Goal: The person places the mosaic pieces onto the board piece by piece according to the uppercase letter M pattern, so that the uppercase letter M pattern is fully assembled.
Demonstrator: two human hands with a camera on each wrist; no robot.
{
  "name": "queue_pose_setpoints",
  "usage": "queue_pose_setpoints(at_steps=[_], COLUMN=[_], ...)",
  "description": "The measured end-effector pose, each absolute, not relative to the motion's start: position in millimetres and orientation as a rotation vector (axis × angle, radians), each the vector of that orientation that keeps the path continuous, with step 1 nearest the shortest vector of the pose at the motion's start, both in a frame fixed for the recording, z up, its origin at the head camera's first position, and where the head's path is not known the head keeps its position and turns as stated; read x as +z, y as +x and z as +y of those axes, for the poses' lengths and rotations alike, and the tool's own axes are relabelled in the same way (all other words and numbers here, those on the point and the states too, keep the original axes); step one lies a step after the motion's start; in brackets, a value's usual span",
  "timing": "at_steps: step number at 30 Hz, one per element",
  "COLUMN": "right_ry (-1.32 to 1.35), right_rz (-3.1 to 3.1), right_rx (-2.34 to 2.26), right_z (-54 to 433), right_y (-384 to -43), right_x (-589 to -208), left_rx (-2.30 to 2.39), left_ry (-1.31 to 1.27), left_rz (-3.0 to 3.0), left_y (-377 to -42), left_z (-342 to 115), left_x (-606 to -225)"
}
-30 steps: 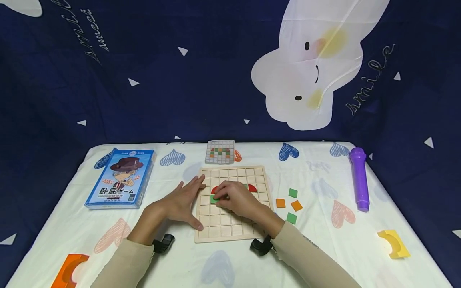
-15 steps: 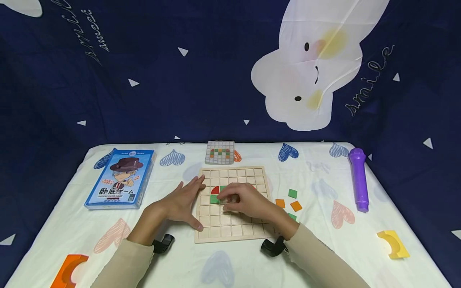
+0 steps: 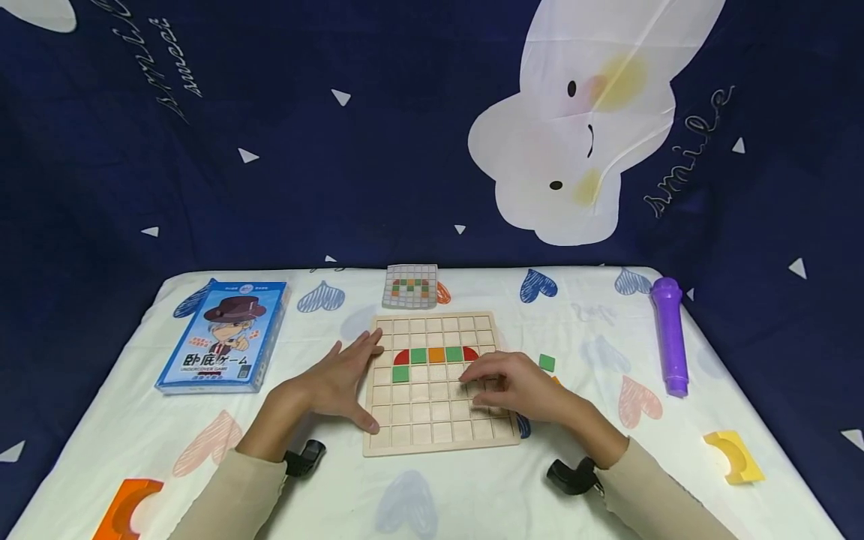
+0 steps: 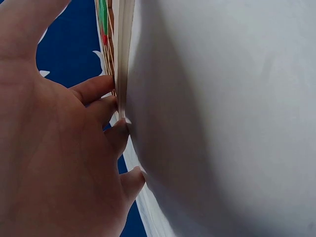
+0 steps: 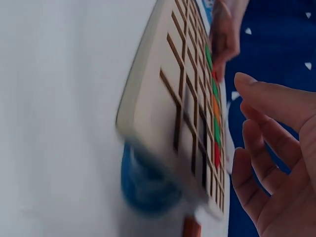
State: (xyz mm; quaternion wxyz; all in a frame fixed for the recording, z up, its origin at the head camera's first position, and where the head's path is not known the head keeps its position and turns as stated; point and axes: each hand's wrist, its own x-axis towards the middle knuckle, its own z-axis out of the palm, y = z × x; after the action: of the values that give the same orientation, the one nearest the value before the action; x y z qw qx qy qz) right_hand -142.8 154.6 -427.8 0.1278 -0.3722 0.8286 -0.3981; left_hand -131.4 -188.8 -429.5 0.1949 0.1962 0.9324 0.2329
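A wooden grid board [image 3: 421, 412] lies on the table in the head view. One row holds a red rounded piece [image 3: 401, 358], a green tile [image 3: 419, 355], an orange tile [image 3: 436, 355], another green tile and a second red piece. A further green tile [image 3: 400, 373] sits below the left red piece. My left hand [image 3: 337, 382] rests spread along the board's left edge, its fingertips touching the rim in the left wrist view. Over the board's right side hovers my right hand [image 3: 523, 386], fingers loosely bent, nothing between them. It hides most loose tiles on the right.
Behind the board lies a small pattern card [image 3: 410, 286]. A loose green tile [image 3: 547, 363] shows beyond my right hand. Around the table are a blue game box [image 3: 223, 337], a purple microphone-shaped toy [image 3: 670, 337], a yellow arch block [image 3: 739, 456] and an orange arch block [image 3: 124, 510].
My right hand has let go of the green tile below the left red piece and moved right across the board, uncovering the coloured row. The left hand stays in place.
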Motion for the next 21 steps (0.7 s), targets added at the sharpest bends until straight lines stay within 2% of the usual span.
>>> queue_pose_setpoints(at_steps=[10, 21], right_ry=[-1.029, -0.954], right_rz=[2.522, 2.58], right_rx=[-1.185, -1.142], right_z=[203.9, 233.3], right_y=[-138.3, -131.3], right_x=[-426.1, -430.4], left_rx=[0.655, 0.642], left_ry=[0.562, 0.562], left_rz=[2.618, 2.619], left_y=[-131.2, -131.6], left_z=[-191.1, -190.0], left_x=[-429.6, -430.2])
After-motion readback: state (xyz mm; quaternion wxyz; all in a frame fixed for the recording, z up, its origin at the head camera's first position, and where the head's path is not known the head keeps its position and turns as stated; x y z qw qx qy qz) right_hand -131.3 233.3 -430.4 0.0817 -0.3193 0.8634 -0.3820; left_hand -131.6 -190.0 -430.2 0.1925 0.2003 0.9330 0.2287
